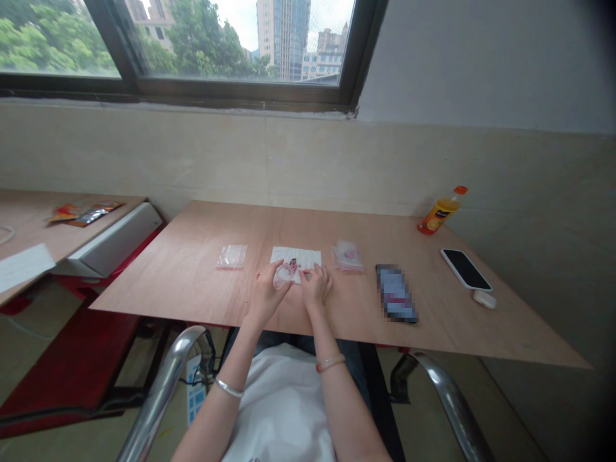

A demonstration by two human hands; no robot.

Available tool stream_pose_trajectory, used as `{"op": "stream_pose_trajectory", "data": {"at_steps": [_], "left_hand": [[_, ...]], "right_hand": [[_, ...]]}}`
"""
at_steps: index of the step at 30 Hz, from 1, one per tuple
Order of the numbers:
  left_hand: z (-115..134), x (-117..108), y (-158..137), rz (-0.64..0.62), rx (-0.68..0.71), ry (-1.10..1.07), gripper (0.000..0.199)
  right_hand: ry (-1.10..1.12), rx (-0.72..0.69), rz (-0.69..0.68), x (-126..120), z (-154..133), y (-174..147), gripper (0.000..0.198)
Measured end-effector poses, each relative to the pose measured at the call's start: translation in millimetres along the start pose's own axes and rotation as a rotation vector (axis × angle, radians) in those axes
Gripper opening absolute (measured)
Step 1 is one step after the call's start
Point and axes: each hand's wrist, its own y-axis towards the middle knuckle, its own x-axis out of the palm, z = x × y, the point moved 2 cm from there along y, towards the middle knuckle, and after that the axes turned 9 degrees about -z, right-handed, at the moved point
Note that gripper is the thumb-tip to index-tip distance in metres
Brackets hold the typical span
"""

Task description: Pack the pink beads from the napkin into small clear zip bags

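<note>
My left hand (265, 292) grips a small clear plastic bag (283, 276) between thumb and fingers, just above the table's near half. Close beside it, my right hand (315, 284) has its fingertips pinched together near the bag's right edge; what they hold is too small to make out. Under and behind both hands lies a white sheet (308, 256), with small dark red bits (292, 262) on it, partly covered by the bag and fingers.
A stack of clear bags (231, 256) lies left of the sheet, and pinkish bags (348, 256) lie right of it. Farther right are a phone with a pixelated screen (396, 293), a white-edged phone (466, 269), a white earbud case (484, 299) and an orange drink bottle (440, 212).
</note>
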Motion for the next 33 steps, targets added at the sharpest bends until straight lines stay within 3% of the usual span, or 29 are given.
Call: {"op": "stream_pose_trajectory", "data": {"at_steps": [8, 13, 16, 19, 22, 26, 29, 33], "left_hand": [[-1, -2, 0, 0.007, -0.005, -0.038, 0.047], [-2, -1, 0, -0.012, -0.017, -0.057, 0.046], [-1, 0, -1, -0.024, -0.028, -0.07, 0.047], [1, -1, 0, -0.022, -0.031, -0.096, 0.046], [1, -2, 0, 0.005, -0.041, -0.124, 0.044], [0, -5, 0, 0.042, -0.046, -0.137, 0.042], [0, -6, 0, 0.073, -0.058, -0.14, 0.043], [1, -7, 0, 0.1, -0.056, -0.136, 0.043]], "right_hand": [[0.068, -0.025, 0.02, -9, 1, -2, 0.017], [0.451, 0.04, 0.091, -27, -14, 7, 0.022], [0.611, -0.074, 0.03, -46, -37, 10, 0.025], [0.559, -0.278, -0.088, -63, -59, 7, 0.019], [0.488, -0.377, -0.165, -71, -70, 1, 0.013], [0.538, -0.377, -0.227, -68, -68, 1, 0.015], [0.556, -0.314, -0.15, -62, -57, 8, 0.021], [0.297, -0.187, -0.034, -43, -29, 15, 0.018]]}}
